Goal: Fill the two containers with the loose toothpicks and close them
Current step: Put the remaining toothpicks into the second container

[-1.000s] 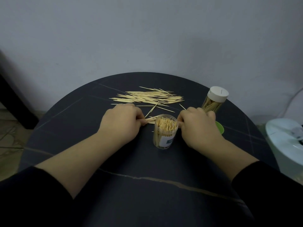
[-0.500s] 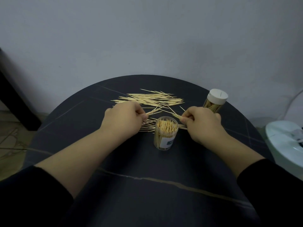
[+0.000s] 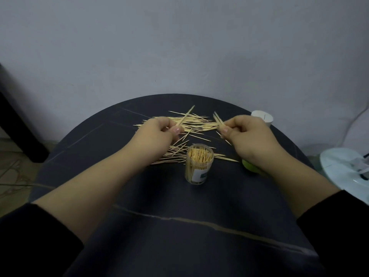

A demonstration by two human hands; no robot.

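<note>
- The left hand (image 3: 159, 132) pinches a few sticks (image 3: 184, 117) between thumb and fingers, their tips slanting up and away above the table (image 3: 199, 246).
- The right hand (image 3: 247, 136) grips a small bundle (image 3: 217, 119), also raised and tilted.
- Loose toothpicks (image 3: 196, 123) lie scattered on the table beyond and between the hands, and more lie just left of the open jar.
- The open jar (image 3: 198, 166) stands upright between the forearms, packed with toothpicks.
- The capped jar (image 3: 262, 118) stands behind the right hand, mostly hidden.
- A green lid (image 3: 249, 167) lies partly under the right wrist.
</note>
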